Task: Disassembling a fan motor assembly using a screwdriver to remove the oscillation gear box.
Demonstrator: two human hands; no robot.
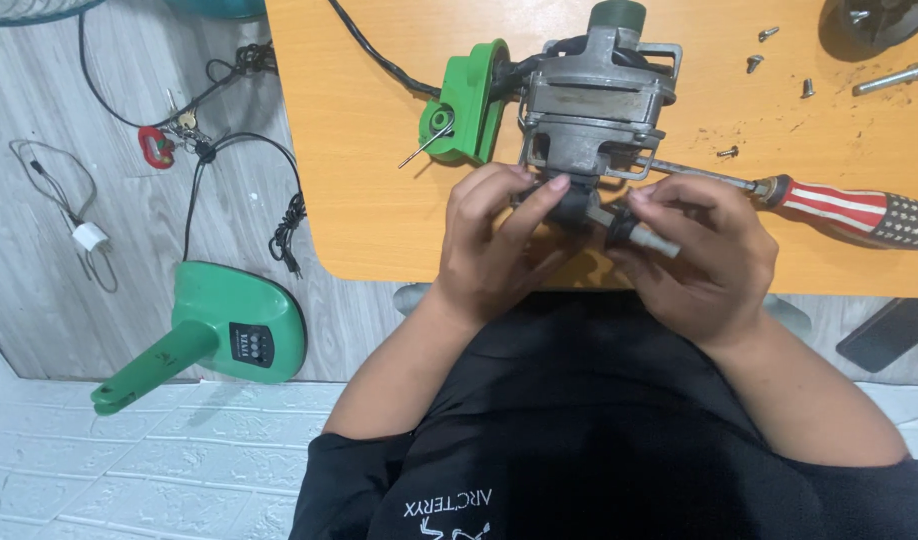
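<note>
Fan motor, grey metal with a dark green cap at its far end, lies at the upper centre of the frame on an orange bench, its near end held between a person's two hands. Left hand curls closed around the dark part at the motor's near end, thumb pressed on top. Right hand is closed on a small dark cylindrical piece with a grey tip, just beside the left thumb. A green plastic housing sits touching the motor's left side, with a black cable running off toward the upper left. A screwdriver with a red, white and blue handle lies at right, its shaft reaching under the motor. Loose screws and a long bolt are scattered at upper right. On the floor at lower left rests a green fan base.
</note>
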